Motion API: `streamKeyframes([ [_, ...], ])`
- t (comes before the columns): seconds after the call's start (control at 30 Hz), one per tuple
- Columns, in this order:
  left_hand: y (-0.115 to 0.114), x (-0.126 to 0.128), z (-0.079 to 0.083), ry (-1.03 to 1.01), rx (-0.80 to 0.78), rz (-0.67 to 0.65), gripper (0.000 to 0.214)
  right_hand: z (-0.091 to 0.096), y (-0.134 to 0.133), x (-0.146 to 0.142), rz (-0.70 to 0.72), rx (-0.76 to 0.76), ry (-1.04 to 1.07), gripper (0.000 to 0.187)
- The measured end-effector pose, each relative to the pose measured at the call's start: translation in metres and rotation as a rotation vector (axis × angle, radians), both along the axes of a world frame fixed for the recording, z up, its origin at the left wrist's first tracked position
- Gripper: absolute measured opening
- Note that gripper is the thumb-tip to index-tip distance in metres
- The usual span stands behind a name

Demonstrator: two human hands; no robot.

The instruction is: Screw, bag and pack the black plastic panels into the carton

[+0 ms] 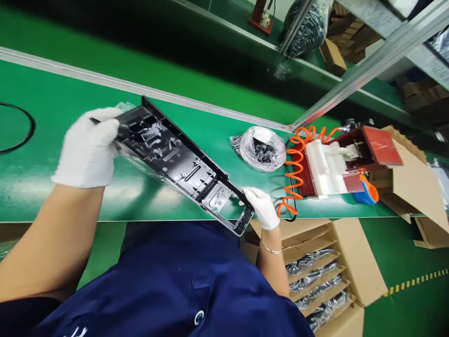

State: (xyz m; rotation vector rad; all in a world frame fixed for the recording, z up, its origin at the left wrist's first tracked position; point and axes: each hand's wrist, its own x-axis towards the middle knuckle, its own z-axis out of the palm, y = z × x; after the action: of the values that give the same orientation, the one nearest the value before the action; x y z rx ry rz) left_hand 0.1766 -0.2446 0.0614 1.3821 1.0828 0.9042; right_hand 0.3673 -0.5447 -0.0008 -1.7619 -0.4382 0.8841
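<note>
A long black plastic panel [178, 161] with moulded ribs and slots is held over the green conveyor belt [52, 93], tilted from upper left to lower right. My left hand [87, 147], in a white glove, grips its upper left end. My right hand [261, 206], also gloved, pinches the lower right end near the belt's front edge. A clear plastic film shows under the panel's left part.
A clear bag of small black parts [262, 149] lies right of the panel. Beyond it stand a red and white fixture [336, 164] and an orange coiled hose [296, 173]. A cardboard box with bagged parts [315, 276] sits below the belt. A black ring [21, 126] lies far left.
</note>
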Motion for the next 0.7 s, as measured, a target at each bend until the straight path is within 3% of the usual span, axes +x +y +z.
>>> streamKeyframes([
  [0.2, 0.031, 0.01, -0.043, 0.072, -0.138, -0.117, 0.029, 0.007, 0.003, -0.014, 0.102, -0.024, 0.058, 0.034],
  [0.5, 0.061, 0.031, -0.083, 0.001, -0.185, -0.149, 0.019, 0.012, 0.012, -0.042, 0.207, -0.118, -0.015, 0.045],
  [0.7, 0.076, 0.036, -0.102, -0.057, -0.268, -0.119, 0.018, 0.041, 0.023, -0.056, 0.217, -0.13, 0.041, 0.046],
])
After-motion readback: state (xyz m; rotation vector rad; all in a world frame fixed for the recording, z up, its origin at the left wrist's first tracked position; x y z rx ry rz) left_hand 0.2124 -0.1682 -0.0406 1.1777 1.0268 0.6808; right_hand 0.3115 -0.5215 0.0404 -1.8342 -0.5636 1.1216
